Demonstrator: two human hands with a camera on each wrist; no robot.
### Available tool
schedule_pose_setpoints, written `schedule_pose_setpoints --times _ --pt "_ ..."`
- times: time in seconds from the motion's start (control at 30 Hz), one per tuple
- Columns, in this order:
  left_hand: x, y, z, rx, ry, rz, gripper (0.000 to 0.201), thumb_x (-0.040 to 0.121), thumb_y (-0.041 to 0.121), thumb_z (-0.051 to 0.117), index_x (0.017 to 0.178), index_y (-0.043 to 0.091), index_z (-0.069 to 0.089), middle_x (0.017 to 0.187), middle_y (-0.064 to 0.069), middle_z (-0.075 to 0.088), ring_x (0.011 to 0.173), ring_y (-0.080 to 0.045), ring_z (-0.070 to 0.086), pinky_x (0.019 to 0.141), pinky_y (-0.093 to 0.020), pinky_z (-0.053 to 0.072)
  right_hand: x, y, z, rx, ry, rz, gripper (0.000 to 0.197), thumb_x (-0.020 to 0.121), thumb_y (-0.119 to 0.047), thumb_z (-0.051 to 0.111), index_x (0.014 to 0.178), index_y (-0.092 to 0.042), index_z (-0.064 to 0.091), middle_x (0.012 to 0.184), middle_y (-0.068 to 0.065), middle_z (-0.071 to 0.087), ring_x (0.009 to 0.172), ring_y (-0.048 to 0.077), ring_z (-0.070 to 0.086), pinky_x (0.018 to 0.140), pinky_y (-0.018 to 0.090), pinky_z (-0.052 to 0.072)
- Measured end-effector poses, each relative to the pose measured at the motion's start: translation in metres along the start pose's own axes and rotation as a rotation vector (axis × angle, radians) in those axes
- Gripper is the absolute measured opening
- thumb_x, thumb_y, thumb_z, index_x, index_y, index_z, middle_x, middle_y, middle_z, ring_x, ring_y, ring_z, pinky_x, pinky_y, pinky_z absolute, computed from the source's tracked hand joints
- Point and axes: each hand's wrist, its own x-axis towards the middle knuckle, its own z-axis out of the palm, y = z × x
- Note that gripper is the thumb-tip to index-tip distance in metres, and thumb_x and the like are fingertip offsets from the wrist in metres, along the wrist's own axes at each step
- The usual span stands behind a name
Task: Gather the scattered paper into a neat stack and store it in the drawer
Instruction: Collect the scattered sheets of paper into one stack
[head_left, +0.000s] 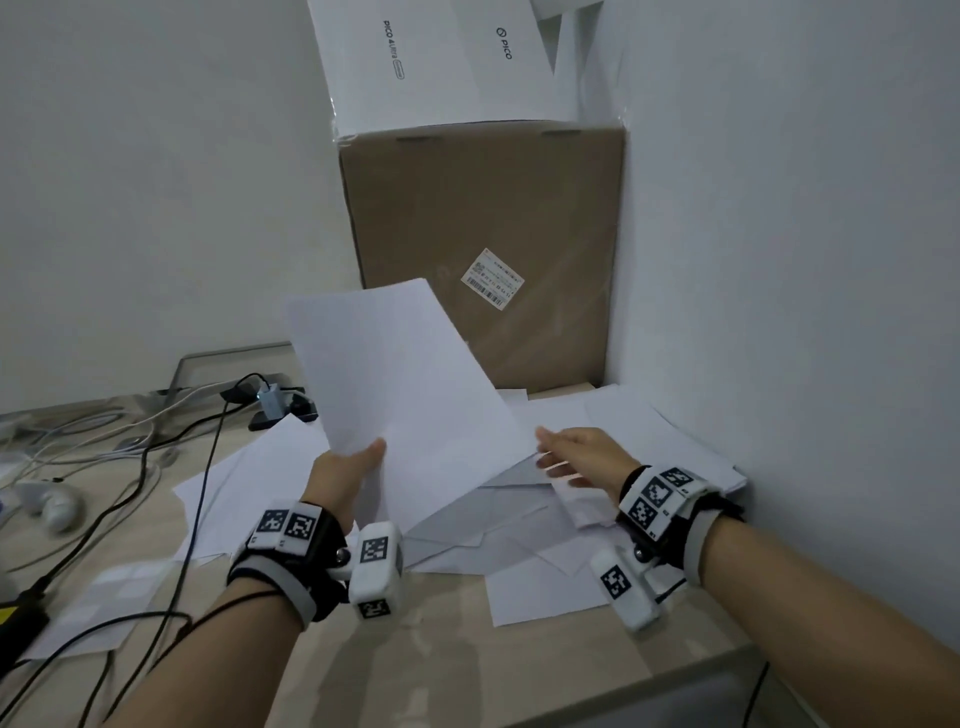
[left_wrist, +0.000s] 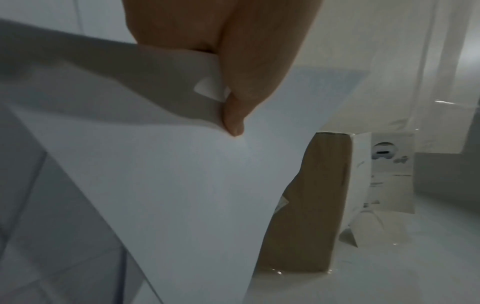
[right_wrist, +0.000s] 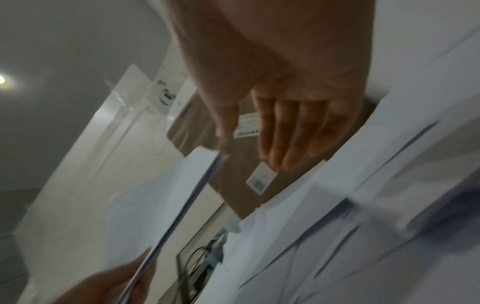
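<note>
My left hand (head_left: 353, 467) holds a raised sheaf of white paper (head_left: 405, 374) above the desk, tilted up toward the boxes. Close up, its thumb (left_wrist: 233, 102) pinches the sheaf's lower edge (left_wrist: 168, 185). My right hand (head_left: 576, 457) hovers open at the sheaf's right corner with straight fingers (right_wrist: 293, 133). Its thumb is close to the sheaf's edge (right_wrist: 168, 195); the blur hides whether they touch. More loose sheets (head_left: 545, 587) lie scattered and overlapping on the desk under both hands, some (head_left: 249, 467) spreading left. No drawer is in view.
A brown cardboard box (head_left: 483, 234) stands in the back corner with a white PICO box (head_left: 436, 62) on top. The wall (head_left: 779, 260) closes the right side. Cables (head_left: 156, 441), an adapter and a white controller (head_left: 52, 504) crowd the left. Bare desk (head_left: 415, 649) lies near me.
</note>
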Motion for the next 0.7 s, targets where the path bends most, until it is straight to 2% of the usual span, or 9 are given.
schedule_pose_setpoints --times 0.07,0.13,0.2,0.27,0.37,0.47,0.57,0.63,0.7 --pt "0.002 -0.013 0.004 0.024 0.028 -0.033 0.050 0.087 0.017 0.069 0.130 -0.002 0.053 0.117 -0.018 0.062 0.110 -0.038 0.058 0.100 -0.051 0.045 0.020 0.014 -0.030 -0.095 0.222 0.074 0.035 0.090 -0.039 0.060 0.091 -0.005 0.065 0.101 0.014 0.070 0.086 0.023 0.061 0.085 0.039 0.050" --pt "0.002 -0.028 0.006 0.042 0.038 -0.073 0.049 0.087 0.017 0.069 0.128 -0.005 0.053 0.113 -0.019 0.062 0.107 -0.038 0.058 0.097 -0.050 0.046 0.043 0.029 -0.052 -0.228 0.272 0.215 0.038 0.088 -0.028 0.063 0.106 0.005 0.063 0.113 0.023 0.065 0.093 0.027 0.059 0.090 0.043 0.049" --pt "0.002 -0.041 0.006 0.076 0.045 -0.104 0.042 0.088 0.015 0.068 0.121 -0.007 0.055 0.107 -0.019 0.061 0.096 -0.035 0.058 0.087 -0.044 0.046 0.058 0.040 -0.063 -0.327 0.205 0.347 0.052 0.086 -0.026 0.067 0.125 0.004 0.054 0.119 0.018 0.060 0.105 0.030 0.059 0.084 0.034 0.047" --pt "0.003 -0.052 0.004 0.096 0.053 -0.136 0.040 0.089 0.014 0.066 0.121 -0.007 0.055 0.104 -0.019 0.059 0.088 -0.031 0.055 0.082 -0.040 0.043 0.064 0.040 -0.064 -0.343 0.142 0.352 0.055 0.084 -0.022 0.068 0.130 0.001 0.050 0.129 0.016 0.055 0.118 0.031 0.055 0.086 0.031 0.046" --pt "0.008 -0.064 -0.006 0.109 0.091 -0.164 0.042 0.089 0.014 0.067 0.122 -0.009 0.054 0.101 -0.020 0.059 0.089 -0.032 0.055 0.083 -0.041 0.043 0.081 0.040 -0.061 -0.439 0.113 0.300 0.060 0.079 -0.020 0.071 0.133 -0.006 0.049 0.136 0.013 0.051 0.124 0.029 0.051 0.100 0.039 0.046" --pt "0.010 -0.075 -0.016 0.124 0.115 -0.226 0.042 0.087 0.017 0.070 0.117 -0.010 0.056 0.091 -0.020 0.062 0.082 -0.034 0.057 0.082 -0.045 0.047 0.117 0.056 -0.061 -0.747 -0.001 0.273 0.073 0.073 -0.031 0.071 0.140 -0.030 0.042 0.147 0.002 0.041 0.132 0.028 0.043 0.108 0.043 0.039" --pt "0.010 -0.085 -0.018 0.175 0.133 -0.239 0.039 0.087 0.019 0.069 0.111 -0.009 0.056 0.084 -0.018 0.059 0.076 -0.032 0.055 0.075 -0.041 0.044 0.138 0.058 -0.058 -0.860 -0.062 0.249 0.079 0.063 -0.033 0.075 0.137 -0.028 0.048 0.141 0.003 0.047 0.129 0.029 0.047 0.106 0.043 0.041" --pt "0.010 -0.086 -0.018 0.178 0.130 -0.239 0.042 0.087 0.021 0.069 0.113 -0.009 0.055 0.090 -0.019 0.060 0.081 -0.034 0.056 0.076 -0.042 0.044 0.107 0.031 -0.049 -0.866 -0.062 0.238 0.086 0.053 -0.041 0.073 0.135 -0.034 0.048 0.140 0.000 0.049 0.124 0.027 0.051 0.103 0.042 0.044" --pt "0.010 -0.086 -0.016 0.179 0.139 -0.230 0.042 0.087 0.021 0.069 0.112 -0.009 0.055 0.090 -0.019 0.059 0.082 -0.034 0.055 0.077 -0.042 0.044 0.087 0.018 -0.041 -0.865 -0.066 0.262 0.071 0.069 -0.036 0.073 0.136 -0.031 0.049 0.138 -0.002 0.049 0.124 0.027 0.051 0.104 0.040 0.043"
